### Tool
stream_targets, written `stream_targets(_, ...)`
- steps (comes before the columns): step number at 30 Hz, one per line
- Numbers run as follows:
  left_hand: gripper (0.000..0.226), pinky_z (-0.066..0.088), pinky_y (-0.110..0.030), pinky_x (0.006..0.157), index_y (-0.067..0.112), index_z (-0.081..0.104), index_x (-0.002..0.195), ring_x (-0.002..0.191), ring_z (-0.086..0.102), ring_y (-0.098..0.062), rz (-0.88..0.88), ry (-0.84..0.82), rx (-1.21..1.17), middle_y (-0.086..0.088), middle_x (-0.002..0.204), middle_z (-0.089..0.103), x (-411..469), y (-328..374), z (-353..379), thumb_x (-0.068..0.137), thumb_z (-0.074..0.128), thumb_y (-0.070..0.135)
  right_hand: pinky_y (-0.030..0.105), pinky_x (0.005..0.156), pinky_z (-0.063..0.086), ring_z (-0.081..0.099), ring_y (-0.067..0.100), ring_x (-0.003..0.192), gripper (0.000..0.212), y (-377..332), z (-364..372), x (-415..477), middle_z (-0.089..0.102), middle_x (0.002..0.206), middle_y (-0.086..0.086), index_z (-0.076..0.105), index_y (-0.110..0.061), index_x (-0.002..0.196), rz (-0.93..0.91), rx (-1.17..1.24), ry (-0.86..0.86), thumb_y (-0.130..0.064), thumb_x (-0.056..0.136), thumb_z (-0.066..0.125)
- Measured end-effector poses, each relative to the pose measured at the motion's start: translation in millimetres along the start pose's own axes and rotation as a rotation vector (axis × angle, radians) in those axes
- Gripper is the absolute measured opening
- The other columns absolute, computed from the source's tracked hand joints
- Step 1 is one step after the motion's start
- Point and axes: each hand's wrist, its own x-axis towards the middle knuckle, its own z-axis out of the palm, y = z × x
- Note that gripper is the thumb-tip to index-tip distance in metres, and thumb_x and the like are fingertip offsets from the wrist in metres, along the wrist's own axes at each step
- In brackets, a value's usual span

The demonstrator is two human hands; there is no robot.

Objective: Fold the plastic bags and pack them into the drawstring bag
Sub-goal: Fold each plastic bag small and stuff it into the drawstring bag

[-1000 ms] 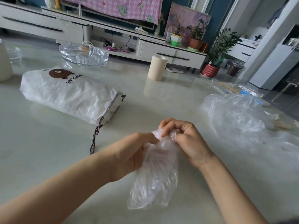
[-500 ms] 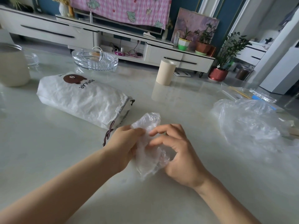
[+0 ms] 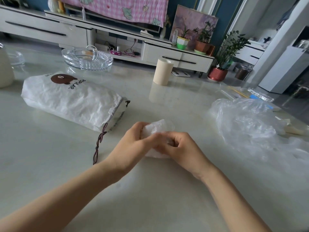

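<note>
A small bundled clear plastic bag (image 3: 158,127) lies on the pale table (image 3: 150,190) between both hands. My left hand (image 3: 132,144) grips its left side and my right hand (image 3: 182,149) curls over its near right side; most of the bundle is hidden under the fingers. The white drawstring bag (image 3: 71,99), printed with a brown bear and "POPULAR", lies on its side to the left, its mouth facing right and its dark cord (image 3: 98,144) trailing toward me. A loose heap of clear plastic bags (image 3: 247,124) sits at the right.
A beige cylinder (image 3: 163,72) stands behind the hands. A glass dish (image 3: 87,60) sits at the back left and a cream jar (image 3: 4,69) at the left edge. Packets and sticks (image 3: 250,96) lie beyond the bag heap at the right edge.
The bag, hanging long from both hands a second ago, has been gathered into a compact bundle on the table. Both hands have closed tighter over it.
</note>
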Motion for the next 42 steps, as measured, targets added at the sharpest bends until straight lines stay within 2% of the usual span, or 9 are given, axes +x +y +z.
stream_targets(5,0.015,0.059,-0.040,0.069,0.012,0.059,0.094,0.077,0.065,-0.026,0.010,0.108,-0.058,-0.016,0.093,0.064,2.2,-3.1,-5.5,0.084,0.056,0.001,0.024,0.081,0.046,0.054,0.002,0.084,0.044,4.4,2.8,0.4,0.061,0.101,-0.005,0.058,-0.022,0.106,0.016,0.071,0.149,-0.020,0.064,0.071)
stream_targets(8,0.027,0.059,-0.033,0.060,0.005,0.060,0.102,0.074,0.070,-0.026,-0.036,-0.019,-0.233,-0.018,0.094,0.067,3.6,1.4,-12.3,0.091,0.043,-0.012,0.027,0.094,0.047,0.056,0.009,0.106,0.072,4.2,-2.5,2.8,0.054,0.123,0.001,0.049,-0.021,0.124,0.094,0.163,0.181,-0.030,0.059,0.077)
stream_targets(14,0.019,0.056,-0.028,0.056,-0.001,0.061,0.103,0.072,0.070,-0.035,-0.068,-0.166,-0.305,-0.022,0.086,0.070,0.7,2.5,-10.9,0.093,0.044,-0.005,0.019,0.071,0.050,0.064,0.016,0.081,0.012,-2.3,-4.3,0.8,0.069,0.085,0.006,0.064,-0.007,0.087,0.043,0.461,0.063,0.001,0.079,0.061)
stream_targets(18,0.027,0.058,-0.030,0.056,-0.006,0.060,0.092,0.070,0.069,-0.036,-0.170,-0.176,-0.428,-0.028,0.090,0.068,0.5,7.1,-10.2,0.091,0.034,-0.007,0.014,0.057,0.045,0.059,0.008,0.065,0.046,-2.8,-5.2,2.7,0.064,0.068,-0.006,0.058,-0.017,0.050,0.067,0.473,0.112,0.015,0.081,0.048)
stream_targets(22,0.021,0.059,-0.041,0.059,-0.003,0.053,0.085,0.070,0.065,-0.041,-0.292,-0.070,-0.632,-0.026,0.089,0.061,4.3,10.0,-10.3,0.093,0.043,0.013,0.014,0.064,0.045,0.060,0.005,0.077,0.044,-2.2,-5.9,2.0,0.065,0.073,-0.010,0.055,-0.018,0.036,-0.003,0.320,0.134,0.015,0.066,0.052)
stream_targets(26,0.026,0.059,-0.031,0.060,-0.006,0.059,0.096,0.070,0.066,-0.030,-0.253,-0.079,-0.361,-0.024,0.095,0.058,4.7,1.7,-8.9,0.085,0.063,0.017,0.013,0.069,0.044,0.060,0.001,0.082,0.061,1.3,-6.5,1.4,0.063,0.082,-0.007,0.053,-0.019,0.034,-0.030,0.164,0.142,0.029,0.069,0.038)
stream_targets(34,0.013,0.051,-0.015,0.053,0.007,0.060,0.093,0.049,0.061,-0.008,-0.013,0.098,0.028,-0.008,0.080,0.065,2.5,3.6,-11.6,0.086,0.056,-0.004,0.016,0.071,0.043,0.061,0.004,0.082,0.021,1.2,-11.4,6.0,0.072,0.086,-0.001,0.066,-0.018,0.064,-0.086,0.245,0.318,-0.012,0.066,0.047)
stream_targets(37,0.011,0.050,-0.016,0.054,0.007,0.061,0.093,0.052,0.062,-0.009,0.059,0.066,0.083,-0.009,0.080,0.067,2.1,2.8,-10.9,0.086,0.057,-0.001,0.013,0.077,0.045,0.060,0.003,0.085,0.015,0.2,-5.4,2.8,0.069,0.095,-0.001,0.066,-0.017,0.092,-0.074,0.157,0.178,-0.024,0.079,0.061)
stream_targets(42,0.010,0.038,-0.010,0.047,0.009,0.063,0.092,0.047,0.049,0.002,0.131,0.067,0.097,0.003,0.069,0.060,4.7,3.8,-13.4,0.093,0.053,0.010,0.022,0.064,0.044,0.054,0.012,0.071,0.007,2.3,0.9,1.7,0.061,0.076,0.001,0.062,-0.013,0.080,-0.010,0.061,0.063,-0.012,0.080,0.070)
